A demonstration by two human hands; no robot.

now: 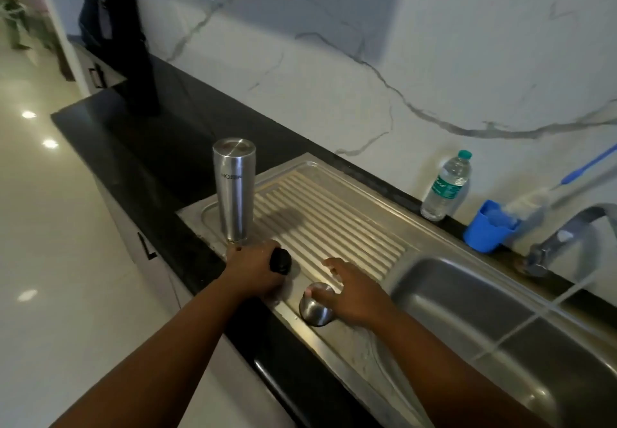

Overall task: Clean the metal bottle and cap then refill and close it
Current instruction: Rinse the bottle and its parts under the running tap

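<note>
The metal bottle (233, 190) is stood upside down on the ribbed draining board (334, 220); its writing is too blurry to read. A black stopper (280, 260) is gripped by the left hand (253, 270). The steel cap (315, 305) is touched by the spread right hand (350, 290).

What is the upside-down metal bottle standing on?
The metal bottle stands inverted on the ribbed steel drainboard, mouth down. Its opening and inside are hidden, and the left hand covers the drainboard just before it.

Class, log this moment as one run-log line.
bottle inverted on drainboard | left hand holds black stopper | right hand on steel cap
</note>
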